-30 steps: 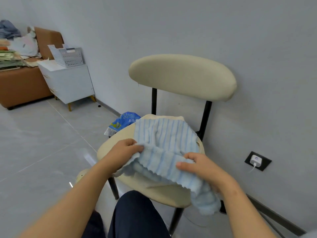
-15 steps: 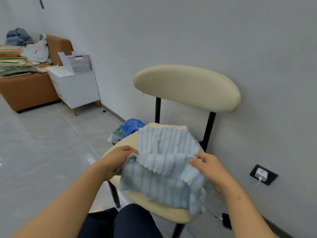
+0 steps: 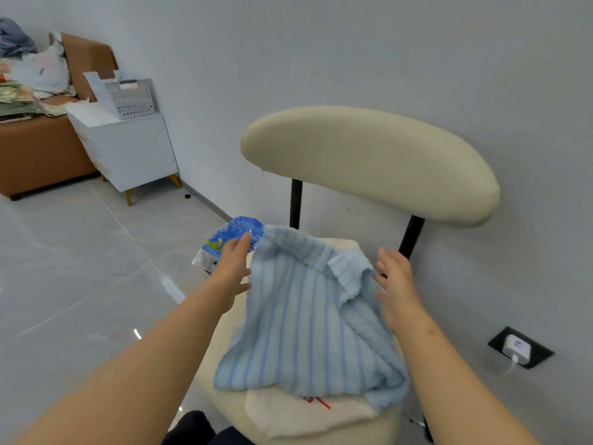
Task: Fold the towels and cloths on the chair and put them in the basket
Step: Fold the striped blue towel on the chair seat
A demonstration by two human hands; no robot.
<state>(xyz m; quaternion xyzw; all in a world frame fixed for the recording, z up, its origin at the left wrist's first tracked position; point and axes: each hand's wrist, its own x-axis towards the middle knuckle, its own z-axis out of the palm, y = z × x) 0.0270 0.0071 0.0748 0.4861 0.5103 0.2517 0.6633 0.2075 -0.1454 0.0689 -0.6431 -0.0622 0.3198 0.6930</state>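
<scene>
A light blue striped towel (image 3: 305,322) lies spread and rumpled on the seat of a cream chair (image 3: 369,159). Under it a cream cloth (image 3: 298,415) with a red mark shows at the seat's front. My left hand (image 3: 232,268) hovers at the towel's left edge with fingers straight, holding nothing. At the towel's right edge my right hand (image 3: 396,284) is also spread, holding nothing. A white perforated basket (image 3: 123,94) stands on a white cabinet (image 3: 128,149) far to the left.
A blue plastic packet (image 3: 224,242) lies on the tiled floor left of the chair. A brown sofa (image 3: 41,149) piled with clothes and papers stands beyond the cabinet. A wall socket with a white charger (image 3: 516,348) sits low on the right wall.
Both hands have let go of the blue towel, which now lies flatter across the seat. The hands have moved apart to its left and right edges.
</scene>
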